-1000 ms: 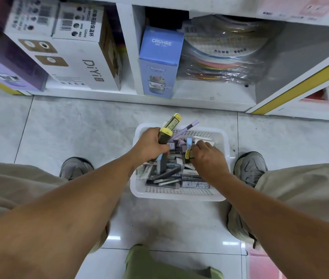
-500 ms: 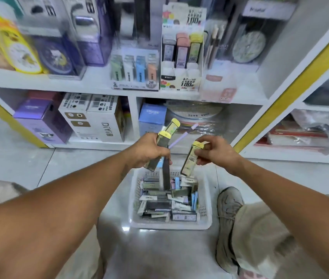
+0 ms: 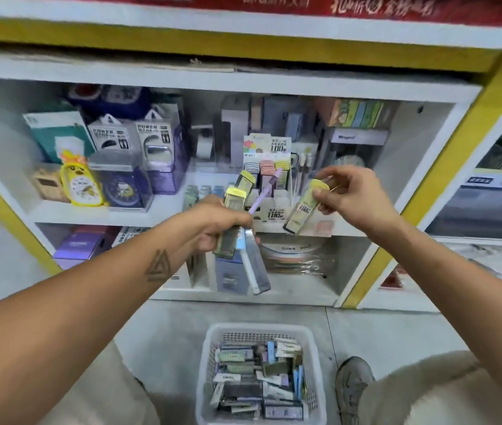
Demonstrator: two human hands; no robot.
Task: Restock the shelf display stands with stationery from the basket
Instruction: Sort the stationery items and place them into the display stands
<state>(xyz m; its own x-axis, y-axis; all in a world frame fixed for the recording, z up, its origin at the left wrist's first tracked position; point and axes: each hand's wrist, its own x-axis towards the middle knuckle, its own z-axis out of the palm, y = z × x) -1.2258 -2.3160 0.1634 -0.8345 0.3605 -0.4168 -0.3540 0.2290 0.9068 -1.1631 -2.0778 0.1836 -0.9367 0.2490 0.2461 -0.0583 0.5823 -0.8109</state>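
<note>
Your right hand (image 3: 351,194) pinches one yellow-capped lead case (image 3: 303,208) by its top, tilted, just in front of the tiered display stand (image 3: 269,191) on the middle shelf (image 3: 96,214). Your left hand (image 3: 216,222) is closed around a bundle of yellow-capped cases (image 3: 233,219) and a lilac pen (image 3: 263,194), held before that shelf; the white basket (image 3: 210,348) of stationery sits on the floor below, between your knees

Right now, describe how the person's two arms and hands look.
Both forearms are bare, with no sleeves in view. The left forearm carries a dark tattoo of interlocked triangles. The left hand and right hand show no gloves; no rings or watch are visible.
</note>
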